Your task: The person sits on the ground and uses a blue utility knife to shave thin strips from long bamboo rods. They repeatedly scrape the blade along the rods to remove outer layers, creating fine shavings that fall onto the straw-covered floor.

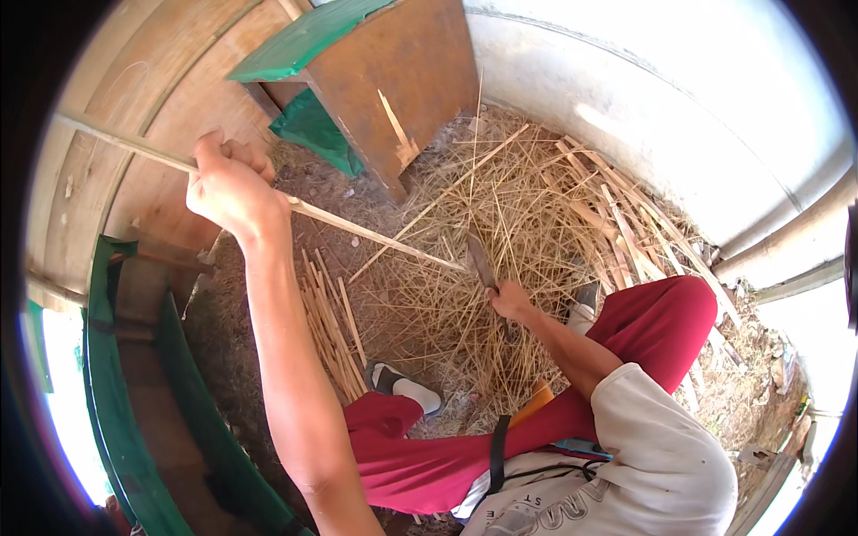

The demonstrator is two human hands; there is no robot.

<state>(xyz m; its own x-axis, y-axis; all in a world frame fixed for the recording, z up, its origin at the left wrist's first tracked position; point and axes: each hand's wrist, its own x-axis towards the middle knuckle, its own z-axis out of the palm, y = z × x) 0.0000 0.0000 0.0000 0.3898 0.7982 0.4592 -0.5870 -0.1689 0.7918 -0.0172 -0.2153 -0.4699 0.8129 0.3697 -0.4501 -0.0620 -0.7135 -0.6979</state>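
My left hand (232, 188) is raised at the upper left, its fingers closed round a long, thin, pale strip of wood or bamboo (375, 236). One end of the strip runs off past my fist toward the plank wall; the other slopes down to the middle. There it meets the dark blade of a knife (480, 259), which my right hand (511, 300) grips. The blade points up and away from me. Beneath both hands lies a heap of thin shavings (500, 201).
Cut strips (329, 322) lie bundled near my left foot. Longer slats (630, 237) line the pale wall at right. A brown box with a green cover (393, 80) stands at the back. A green-edged wooden trough (134, 420) is at left. My bent legs frame the heap.
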